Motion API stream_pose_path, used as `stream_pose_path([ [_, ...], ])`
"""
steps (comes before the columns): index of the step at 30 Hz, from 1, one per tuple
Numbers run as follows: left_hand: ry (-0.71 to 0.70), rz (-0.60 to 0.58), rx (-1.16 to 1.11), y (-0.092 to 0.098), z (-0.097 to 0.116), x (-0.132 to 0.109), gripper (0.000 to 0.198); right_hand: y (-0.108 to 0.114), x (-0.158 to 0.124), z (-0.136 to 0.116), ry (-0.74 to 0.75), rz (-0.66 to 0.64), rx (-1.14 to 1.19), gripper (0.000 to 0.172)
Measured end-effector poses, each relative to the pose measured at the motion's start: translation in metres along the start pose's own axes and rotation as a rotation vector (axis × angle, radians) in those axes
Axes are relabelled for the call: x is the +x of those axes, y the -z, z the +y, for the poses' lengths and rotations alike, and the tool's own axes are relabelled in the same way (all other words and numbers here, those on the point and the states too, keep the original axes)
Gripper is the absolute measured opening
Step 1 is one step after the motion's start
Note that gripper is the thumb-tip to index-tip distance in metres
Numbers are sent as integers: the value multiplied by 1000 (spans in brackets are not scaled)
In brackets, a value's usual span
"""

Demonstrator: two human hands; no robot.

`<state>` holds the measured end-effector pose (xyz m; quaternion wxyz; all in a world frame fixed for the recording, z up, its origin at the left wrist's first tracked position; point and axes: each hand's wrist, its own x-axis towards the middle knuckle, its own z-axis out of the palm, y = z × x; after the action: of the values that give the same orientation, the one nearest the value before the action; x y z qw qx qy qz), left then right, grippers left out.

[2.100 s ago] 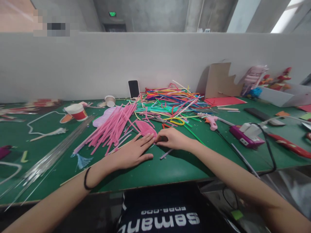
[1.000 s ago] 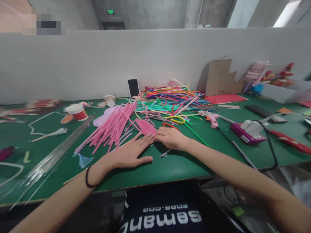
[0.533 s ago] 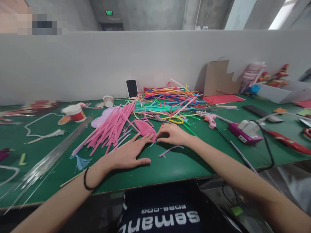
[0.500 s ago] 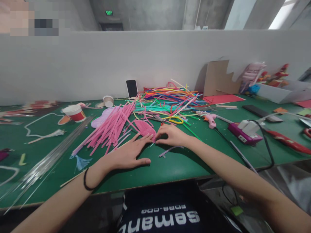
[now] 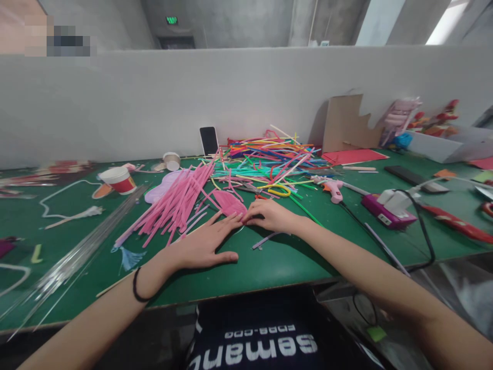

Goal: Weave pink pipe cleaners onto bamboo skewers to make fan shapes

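Note:
A flat pink petal-shaped piece (image 5: pixel 229 202) lies on the green table. My left hand (image 5: pixel 206 239) rests flat, its fingertips on the lower edge of the piece and its thumb stretched out to the side. From the right, my right hand (image 5: pixel 267 216) meets those fingertips at the tip of the piece, fingers closed in a pinch; what they grip is hidden. A bundle of pink strips (image 5: pixel 177 200) lies left of the piece, partly over a lilac shape (image 5: pixel 164 187). Just below my right hand is a short lilac strip (image 5: pixel 264 240).
Behind lies a heap of coloured strips (image 5: pixel 269 159), with a phone (image 5: pixel 209 140) against the wall. A paper cup (image 5: pixel 118 180) and thin wires (image 5: pixel 77 257) are on the left. At right are a pink glue gun (image 5: pixel 333 190) and a purple power strip (image 5: pixel 388 211).
My right hand has shifted slightly left, closer to my left fingertips, and the gap between its thumb and fingers has narrowed. My left hand has barely moved.

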<state>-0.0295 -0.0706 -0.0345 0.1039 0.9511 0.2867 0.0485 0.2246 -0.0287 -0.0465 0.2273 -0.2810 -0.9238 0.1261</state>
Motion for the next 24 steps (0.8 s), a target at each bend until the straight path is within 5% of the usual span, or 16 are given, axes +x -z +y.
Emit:
stream_pose_path([
  [13, -4, -25, 38, -1, 0, 0, 83, -3, 3, -1, -54, 32, 39, 9],
  [24, -11, -36, 40, 0, 1, 0, 81, 0, 16, -6, -283, 13, 115, 8],
])
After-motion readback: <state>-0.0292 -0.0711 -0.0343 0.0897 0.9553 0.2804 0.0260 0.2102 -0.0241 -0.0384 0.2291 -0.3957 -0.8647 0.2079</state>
